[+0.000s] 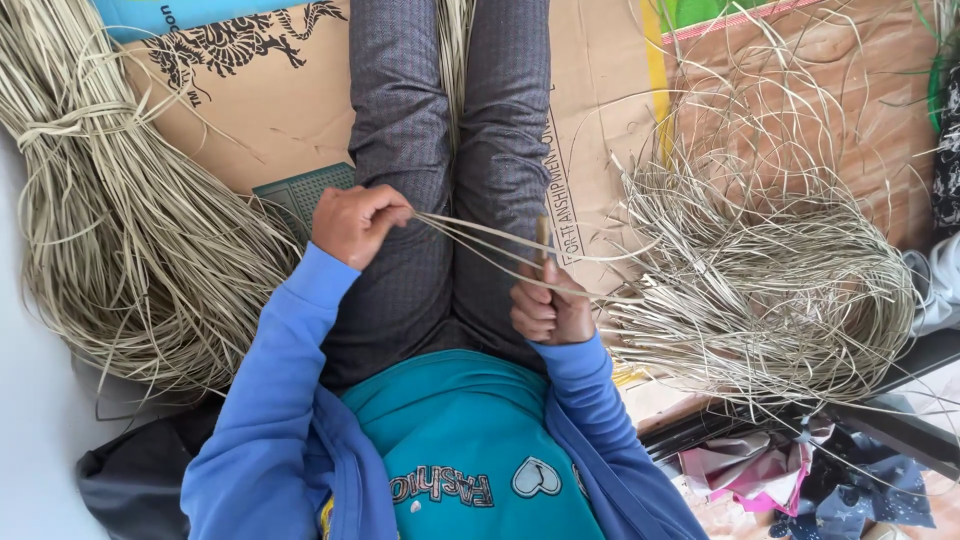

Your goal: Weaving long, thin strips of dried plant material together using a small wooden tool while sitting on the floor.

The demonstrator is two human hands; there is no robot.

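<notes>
My left hand [355,222] is closed around the ends of a few thin pale reed strips [478,243] that stretch across my lap to the right. My right hand [548,308] is fisted around a small wooden-handled tool [542,236] held upright, with the strips passing by its tip. Both hands sit above my grey trousers [450,150]; the sleeves are blue.
A thick bundle of pale strips [120,230] lies at the left. At the right sits a loose tangled heap of strips [770,270]. Flattened cardboard [270,110] covers the floor. Crumpled cloth and wrappers [780,470] are at the bottom right.
</notes>
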